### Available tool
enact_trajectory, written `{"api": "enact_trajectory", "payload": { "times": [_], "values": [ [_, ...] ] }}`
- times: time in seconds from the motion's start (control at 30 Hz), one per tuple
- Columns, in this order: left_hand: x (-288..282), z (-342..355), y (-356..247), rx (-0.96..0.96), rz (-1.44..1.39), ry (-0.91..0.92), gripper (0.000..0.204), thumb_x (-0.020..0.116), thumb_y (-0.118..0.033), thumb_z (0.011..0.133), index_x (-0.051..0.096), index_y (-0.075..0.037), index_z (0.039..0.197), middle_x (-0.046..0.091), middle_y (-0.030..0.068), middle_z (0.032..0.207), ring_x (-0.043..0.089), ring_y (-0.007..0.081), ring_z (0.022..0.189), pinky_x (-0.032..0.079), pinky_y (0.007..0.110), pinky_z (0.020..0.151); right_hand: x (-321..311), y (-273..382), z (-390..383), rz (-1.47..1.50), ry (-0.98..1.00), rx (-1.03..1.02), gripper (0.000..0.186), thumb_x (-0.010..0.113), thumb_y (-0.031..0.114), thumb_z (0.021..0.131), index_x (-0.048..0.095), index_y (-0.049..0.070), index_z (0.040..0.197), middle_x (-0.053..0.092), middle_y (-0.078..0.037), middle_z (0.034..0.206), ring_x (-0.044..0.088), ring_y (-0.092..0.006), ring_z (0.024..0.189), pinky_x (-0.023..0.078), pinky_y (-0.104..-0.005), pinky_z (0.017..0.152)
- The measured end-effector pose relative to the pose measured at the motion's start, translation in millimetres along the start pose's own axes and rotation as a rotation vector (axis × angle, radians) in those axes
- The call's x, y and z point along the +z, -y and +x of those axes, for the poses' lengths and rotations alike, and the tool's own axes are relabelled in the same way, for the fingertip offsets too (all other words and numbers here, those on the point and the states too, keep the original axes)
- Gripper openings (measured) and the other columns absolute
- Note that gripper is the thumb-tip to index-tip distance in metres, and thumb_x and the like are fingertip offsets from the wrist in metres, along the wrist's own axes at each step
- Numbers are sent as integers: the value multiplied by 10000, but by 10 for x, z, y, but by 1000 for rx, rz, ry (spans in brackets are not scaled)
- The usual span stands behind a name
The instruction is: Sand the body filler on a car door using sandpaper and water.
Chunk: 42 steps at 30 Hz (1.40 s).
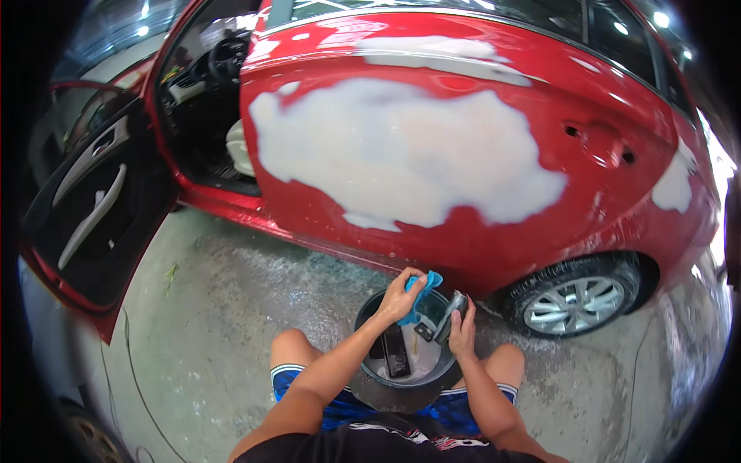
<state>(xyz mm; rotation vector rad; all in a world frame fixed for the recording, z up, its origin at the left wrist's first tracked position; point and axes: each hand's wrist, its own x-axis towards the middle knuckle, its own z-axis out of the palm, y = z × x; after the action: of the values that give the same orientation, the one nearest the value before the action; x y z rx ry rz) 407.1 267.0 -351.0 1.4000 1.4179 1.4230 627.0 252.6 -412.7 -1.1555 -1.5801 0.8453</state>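
You're crouched over the bucket (363,328) on the wet floor (231,309), both hands over its rim. Your left hand (400,297) is clenched round a blue cloth (423,292) — it hangs off the far-left rim, bunched, no clear long axis. Your right hand (463,333) grasps a grey block (451,315), prob. a sanding block, long axis tilted up and away from you, lower end dipping toward the water. Cloth and block sit just beside each other, cloth to the left and slightly farther from you, so the left grip is the nearer one for the cloth, the right for the block. A dark flat tool (396,351) lies inside the bucket, below both hands, lengthwise toward you. Beyond — the red car door (617,100) w/ a big pale filler patch (401,150), well above the hands.
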Motion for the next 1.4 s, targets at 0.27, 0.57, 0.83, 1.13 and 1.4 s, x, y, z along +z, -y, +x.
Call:
{"api": "enact_trajectory", "payload": {
  "times": [0.27,0.57,0.83,1.13,1.4],
  "values": [
    [130,-430,1090,-13,386,522,402,658,-406,1019,693,-20,1129,734,277,1073,697,461,1073,538,498,921,-6,-26,28,-76,-11,-23,660,540,390,1083,352,10,1589,550,-334,1457,559,-476,1359,436,-472,1131],
    [208,-383,1264,-314,624,1149,455,859,-374,821,778,-62,1143,763,215,1116,738,371,998,592,461,836,-29,-135,-1,-277,149,-73,815,608,526,1030,334,12,1600,501,-307,1521,527,-482,1379,443,-494,1142],
    [577,-722,2061,107,1049,1368,601,733,-537,870,753,-97,1280,747,152,1291,731,355,1096,556,467,1002,58,-78,-13,-401,211,-114,822,636,538,1008,342,51,1603,531,-287,1481,568,-487,1314,493,-517,1076],
    [398,-288,1968,-402,431,734,647,584,-522,939,705,2,1298,707,244,1328,667,367,1245,503,458,1047,-13,-94,1,-320,141,-86,754,642,465,1026,382,33,1587,551,-286,1463,575,-462,1325,467,-487,1115],
    [445,-672,1852,-401,673,919,893,791,-692,812,691,-1,1370,683,230,1372,673,358,1228,495,458,1082,43,-36,-100,-87,47,-5,743,669,457,1020,422,19,1568,549,-277,1497,568,-412,1372,455,-437,1135]
  ]
}}
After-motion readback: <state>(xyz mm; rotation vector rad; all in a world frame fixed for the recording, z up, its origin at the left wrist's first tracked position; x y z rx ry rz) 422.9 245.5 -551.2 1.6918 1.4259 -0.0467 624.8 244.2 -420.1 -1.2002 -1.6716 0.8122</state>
